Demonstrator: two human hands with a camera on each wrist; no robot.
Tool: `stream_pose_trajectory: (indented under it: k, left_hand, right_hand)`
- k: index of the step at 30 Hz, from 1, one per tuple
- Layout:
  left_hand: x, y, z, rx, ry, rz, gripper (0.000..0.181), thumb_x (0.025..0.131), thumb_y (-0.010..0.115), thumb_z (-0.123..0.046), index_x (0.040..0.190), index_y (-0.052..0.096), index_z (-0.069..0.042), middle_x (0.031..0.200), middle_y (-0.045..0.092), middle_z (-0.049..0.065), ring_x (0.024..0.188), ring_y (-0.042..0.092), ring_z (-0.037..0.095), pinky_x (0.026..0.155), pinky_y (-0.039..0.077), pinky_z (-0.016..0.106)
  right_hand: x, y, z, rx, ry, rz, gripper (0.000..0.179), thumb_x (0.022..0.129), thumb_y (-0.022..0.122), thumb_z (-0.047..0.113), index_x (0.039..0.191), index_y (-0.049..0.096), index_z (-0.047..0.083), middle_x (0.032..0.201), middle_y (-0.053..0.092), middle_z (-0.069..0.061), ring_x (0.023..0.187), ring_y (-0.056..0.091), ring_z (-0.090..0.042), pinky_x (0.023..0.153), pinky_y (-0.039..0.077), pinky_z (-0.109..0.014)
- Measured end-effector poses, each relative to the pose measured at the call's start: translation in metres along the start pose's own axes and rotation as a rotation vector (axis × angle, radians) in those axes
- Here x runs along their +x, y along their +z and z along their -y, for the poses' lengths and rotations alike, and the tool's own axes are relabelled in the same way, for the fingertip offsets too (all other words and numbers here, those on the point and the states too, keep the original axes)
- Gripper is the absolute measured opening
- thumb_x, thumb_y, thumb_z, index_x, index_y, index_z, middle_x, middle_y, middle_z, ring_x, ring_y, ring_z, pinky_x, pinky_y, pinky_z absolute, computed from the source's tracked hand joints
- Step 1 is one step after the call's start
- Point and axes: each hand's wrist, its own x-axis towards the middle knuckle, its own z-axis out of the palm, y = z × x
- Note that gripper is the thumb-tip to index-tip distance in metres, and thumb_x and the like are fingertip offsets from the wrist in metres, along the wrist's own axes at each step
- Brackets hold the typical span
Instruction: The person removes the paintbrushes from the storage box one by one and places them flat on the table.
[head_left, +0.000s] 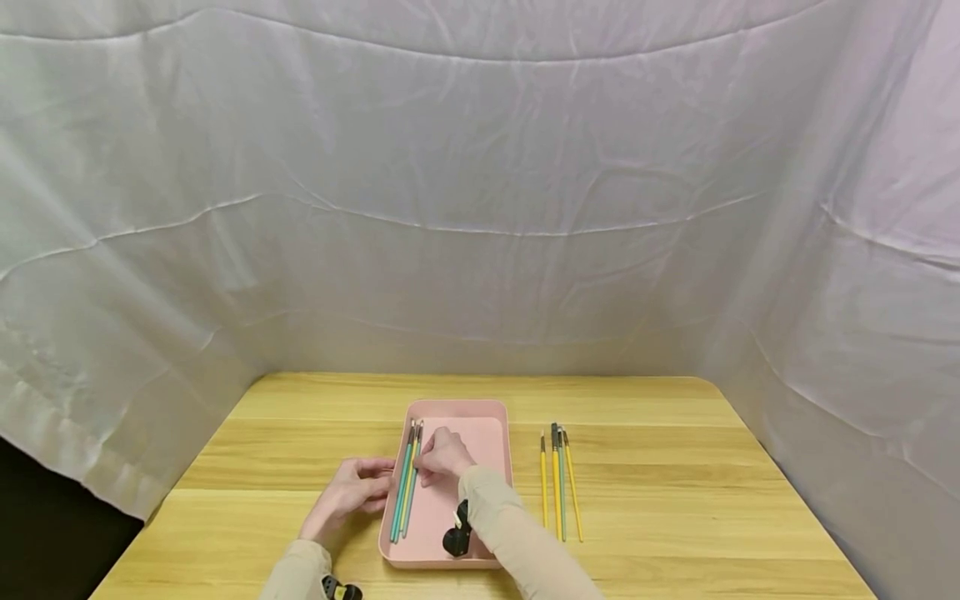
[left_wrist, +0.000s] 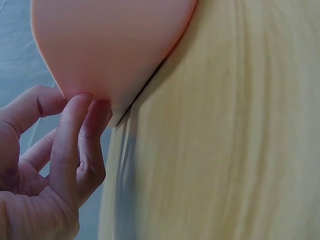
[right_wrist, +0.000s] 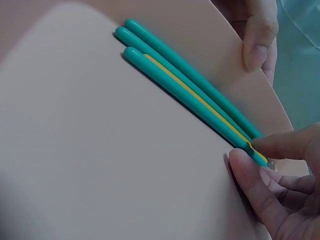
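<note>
My right hand point(head_left: 447, 454) reaches into the pink tray point(head_left: 457, 407) and, in the right wrist view, pinches the nearest green paintbrush point(right_wrist: 184, 98) near its ferrule between thumb and finger. Beside that brush lie a yellow-handled paintbrush point(right_wrist: 173, 78) and two more green ones, side by side along the tray's left wall. Their bristle ends point away from me. With its fingertips on either side of the rim, my left hand point(head_left: 358, 486) grips the tray's left wall. The right fingers hide part of the brush tips in the right wrist view.
Right of the tray, several paintbrushes lie roughly parallel on the wooden table point(head_left: 675, 483): yellow ones point(head_left: 543, 483) and a green one point(head_left: 562, 500). A pale curtain point(head_left: 480, 292) hangs behind the table and along its sides.
</note>
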Motion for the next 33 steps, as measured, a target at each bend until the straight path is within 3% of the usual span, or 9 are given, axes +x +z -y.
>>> stream_pose_trajectory:
  k: [8, 19, 25, 28, 30, 33]
  left_hand:
    - [0.0, 0.0, 0.001, 0.003, 0.002, 0.007, 0.05, 0.091, 0.066, -0.001, 0.135, 0.05, 0.017, 0.102, 0.073, 0.011, 0.076, 0.068, 0.008, 0.066, 0.063, 0.021]
    - [0.0, -0.001, 0.002, 0.004, 0.006, 0.008, 0.049, 0.092, 0.064, -0.001, 0.135, 0.05, 0.017, 0.107, 0.073, 0.017, 0.077, 0.068, 0.008, 0.066, 0.063, 0.021]
    - [0.0, -0.001, 0.001, 0.006, 0.003, 0.009, 0.049, 0.092, 0.065, -0.001, 0.135, 0.05, 0.017, 0.102, 0.074, 0.009, 0.077, 0.068, 0.007, 0.066, 0.063, 0.021]
    - [0.0, -0.001, 0.001, 0.015, 0.002, 0.009, 0.049, 0.092, 0.065, -0.002, 0.135, 0.05, 0.016, 0.101, 0.074, 0.008, 0.077, 0.068, 0.007, 0.067, 0.063, 0.022]
    - [0.0, -0.001, 0.001, 0.018, -0.004, 0.008, 0.049, 0.092, 0.064, -0.002, 0.135, 0.05, 0.016, 0.102, 0.074, 0.007, 0.077, 0.068, 0.007, 0.067, 0.063, 0.021]
    - [-0.001, -0.001, 0.001, 0.017, -0.004, 0.01, 0.048, 0.092, 0.064, -0.001, 0.135, 0.05, 0.016, 0.1, 0.073, 0.006, 0.076, 0.068, 0.007, 0.066, 0.063, 0.021]
  right_hand:
    - [0.003, 0.003, 0.0, -0.03, 0.012, -0.032, 0.018, 0.085, 0.071, -0.001, 0.067, 0.068, 0.0, 0.057, 0.07, -0.014, 0.042, 0.065, -0.015, 0.051, 0.061, -0.025]
    - [0.001, 0.005, 0.002, -0.056, 0.028, -0.073, 0.022, 0.083, 0.073, 0.002, 0.062, 0.068, 0.0, 0.054, 0.068, -0.013, 0.039, 0.063, -0.015, 0.055, 0.062, -0.025]
    - [0.004, 0.007, 0.002, -0.102, 0.05, -0.114, 0.024, 0.08, 0.079, 0.009, 0.061, 0.065, 0.005, 0.055, 0.068, -0.013, 0.035, 0.059, -0.011, 0.071, 0.064, -0.025]
    - [0.005, 0.009, 0.004, -0.159, 0.058, -0.132, 0.025, 0.079, 0.082, 0.012, 0.064, 0.063, 0.005, 0.068, 0.067, -0.021, 0.04, 0.063, -0.016, 0.087, 0.063, -0.031]
    - [0.006, 0.01, 0.006, -0.209, 0.058, -0.141, 0.025, 0.078, 0.083, 0.013, 0.067, 0.062, 0.005, 0.082, 0.065, -0.023, 0.05, 0.067, -0.023, 0.099, 0.058, -0.036]
    - [0.005, 0.01, 0.01, -0.281, 0.036, -0.14, 0.027, 0.077, 0.083, 0.014, 0.069, 0.06, 0.004, 0.092, 0.061, -0.022, 0.08, 0.068, -0.039, 0.108, 0.05, -0.046]
